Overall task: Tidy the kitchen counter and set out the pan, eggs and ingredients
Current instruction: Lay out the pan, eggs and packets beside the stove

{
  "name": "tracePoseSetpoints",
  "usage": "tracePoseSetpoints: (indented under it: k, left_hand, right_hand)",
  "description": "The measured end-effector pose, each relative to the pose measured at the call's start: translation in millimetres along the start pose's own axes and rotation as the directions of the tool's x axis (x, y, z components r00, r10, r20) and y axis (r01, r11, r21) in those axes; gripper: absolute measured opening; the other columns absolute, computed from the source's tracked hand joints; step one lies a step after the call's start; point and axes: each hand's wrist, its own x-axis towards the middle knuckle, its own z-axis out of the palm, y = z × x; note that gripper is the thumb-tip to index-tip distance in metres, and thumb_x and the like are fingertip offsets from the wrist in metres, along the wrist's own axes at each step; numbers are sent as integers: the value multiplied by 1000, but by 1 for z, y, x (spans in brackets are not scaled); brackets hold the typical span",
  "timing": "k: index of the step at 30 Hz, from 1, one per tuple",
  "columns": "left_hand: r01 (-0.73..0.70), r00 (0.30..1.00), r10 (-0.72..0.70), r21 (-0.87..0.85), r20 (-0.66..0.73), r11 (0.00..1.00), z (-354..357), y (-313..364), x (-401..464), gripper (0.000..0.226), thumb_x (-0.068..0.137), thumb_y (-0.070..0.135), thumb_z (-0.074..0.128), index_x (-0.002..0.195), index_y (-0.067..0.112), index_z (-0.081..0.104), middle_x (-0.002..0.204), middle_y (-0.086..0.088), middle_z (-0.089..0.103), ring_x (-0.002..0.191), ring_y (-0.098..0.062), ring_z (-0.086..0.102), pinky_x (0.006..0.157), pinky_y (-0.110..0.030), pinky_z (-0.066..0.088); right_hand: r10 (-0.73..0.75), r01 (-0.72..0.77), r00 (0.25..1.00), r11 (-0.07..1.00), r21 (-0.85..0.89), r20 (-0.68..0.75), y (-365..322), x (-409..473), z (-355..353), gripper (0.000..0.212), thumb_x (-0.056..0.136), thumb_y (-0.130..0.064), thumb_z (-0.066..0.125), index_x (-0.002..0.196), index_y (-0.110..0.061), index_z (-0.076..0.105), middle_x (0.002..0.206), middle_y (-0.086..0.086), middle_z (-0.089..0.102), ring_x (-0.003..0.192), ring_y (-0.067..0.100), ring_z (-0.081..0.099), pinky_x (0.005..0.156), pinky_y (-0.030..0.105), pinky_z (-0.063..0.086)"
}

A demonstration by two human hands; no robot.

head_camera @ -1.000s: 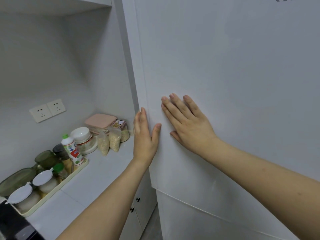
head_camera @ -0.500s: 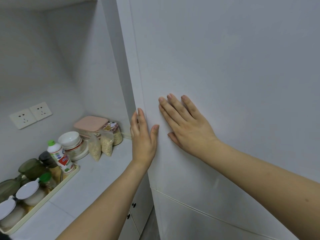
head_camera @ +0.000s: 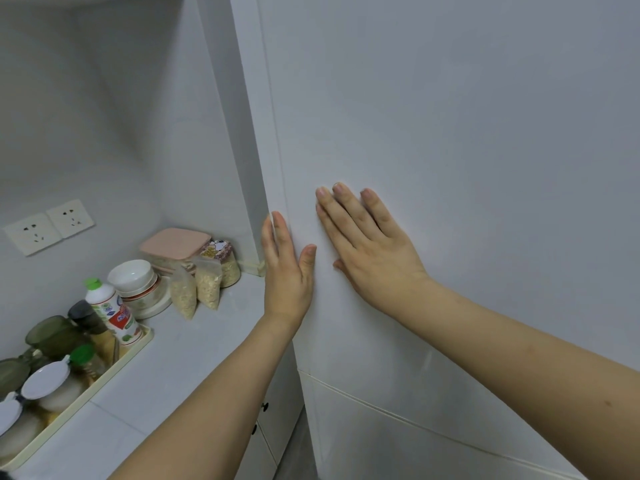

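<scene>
A tall white fridge door [head_camera: 450, 150] fills the right half of the head view. My right hand [head_camera: 370, 251] lies flat on the door's face, fingers spread and pointing up-left. My left hand [head_camera: 285, 271] rests at the door's left edge, its fingers wrapped around the edge and the thumb on the front. Neither hand holds anything loose. The door looks shut against the fridge body. No pan and no eggs are in view.
The white counter [head_camera: 166, 368] runs along the left. On it stand a cream tray [head_camera: 114, 367] with jars and a green-capped bottle [head_camera: 110, 310], stacked bowls [head_camera: 135, 278], two bags of oats [head_camera: 195, 289], a pink-lidded box [head_camera: 176, 242]. Wall sockets [head_camera: 48, 225] sit above.
The view has swung slightly, so the counter items shifted in frame. Both hands stay pressed on the fridge door in nearly the same place.
</scene>
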Motion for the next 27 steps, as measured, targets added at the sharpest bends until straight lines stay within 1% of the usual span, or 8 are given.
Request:
tracePoseSetpoints:
  k: [3,7,9,13,18,22,25,27]
  left_hand:
    - [4,998,-5,19,55,1000,-8,2,-1,73,97,45,36,154,15,1,161,-7,-4,142,3,-3,105,0,-1]
    - [-52,998,45,151,50,987,-23,-3,-7,71,99,48,31,154,13,4,162,-7,-2,147,-11,-1,120,-33,6]
    - [-45,999,38,222,34,974,-35,-4,-15,72,98,50,27,154,11,5,162,-9,-1,146,-10,-2,121,-40,7]
    - [-50,999,48,353,15,934,-72,-4,-40,72,99,53,22,153,8,9,161,-11,6,147,-11,-2,121,-43,9]
    - [71,997,-51,513,-55,855,-132,8,-84,68,99,49,23,154,12,8,162,-8,5,148,-18,3,121,-38,7]
    - [185,983,-131,612,-132,769,-181,16,-131,68,99,50,23,154,13,8,162,-7,5,149,-19,4,121,-34,2]
    - [271,963,-199,662,-183,699,-216,29,-169,69,99,49,27,154,13,8,162,-6,5,149,-19,5,121,-37,5]
    - [320,948,-229,686,-223,654,-239,39,-194,68,100,46,33,154,12,9,162,-6,6,148,-20,6,121,-38,8]
  right_hand:
    - [12,-13,1000,1000,17,20,-4,0,-4,72,91,-31,49,149,0,20,158,14,15,146,31,14,118,47,7]
    - [58,-59,998,982,179,10,-9,2,-13,76,84,-30,58,146,1,29,154,19,25,143,35,22,117,49,11]
    - [56,-53,998,965,256,-3,-14,1,-19,78,81,-34,62,144,1,34,152,20,31,142,35,27,116,49,15]
    - [6,-4,1000,940,341,-6,-26,-1,-33,80,79,-34,68,142,2,36,149,21,34,140,37,29,115,49,13]
    - [-46,23,998,888,459,38,-48,-6,-60,83,77,-38,70,142,2,37,149,20,35,141,35,29,116,48,10]
    - [-177,127,984,807,577,31,-76,-16,-93,86,85,-40,61,150,-1,18,157,16,16,147,32,9,117,46,-4]
    - [-198,158,980,720,675,-18,-99,-20,-121,91,79,-40,69,147,0,25,155,18,22,145,33,15,119,47,6]
    - [-239,211,969,678,704,-60,-116,-21,-143,92,80,-42,67,148,0,22,155,18,20,146,33,13,119,47,6]
